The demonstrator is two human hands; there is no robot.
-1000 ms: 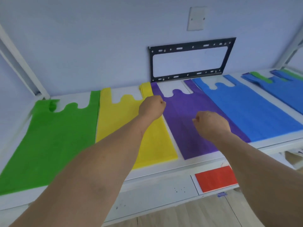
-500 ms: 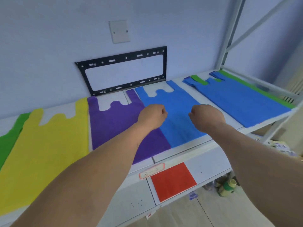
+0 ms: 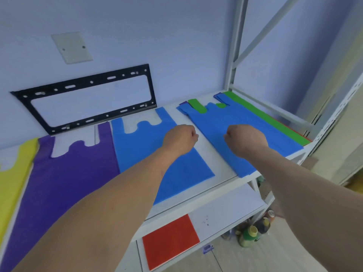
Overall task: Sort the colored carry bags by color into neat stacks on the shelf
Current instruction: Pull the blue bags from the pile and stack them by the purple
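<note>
Blue sorted bag laid flat mid-shelf; mixed pile kept at shelf's right end, unsorted green showing beneath. Left hand and right hand held fisted above, each grip curled closed, nothing held, likely poised for next bag.

Both arms outstretched, left hand and right hand fisted (empty).

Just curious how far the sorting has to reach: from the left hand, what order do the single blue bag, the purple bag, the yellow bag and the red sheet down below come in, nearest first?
From the left hand:
1. Single blue bag, directly under the hand.
2. Purple bag, next over to its left.
3. Red sheet, on the lower shelf, and yellow bag, at the far left edge: too close to call.
</note>
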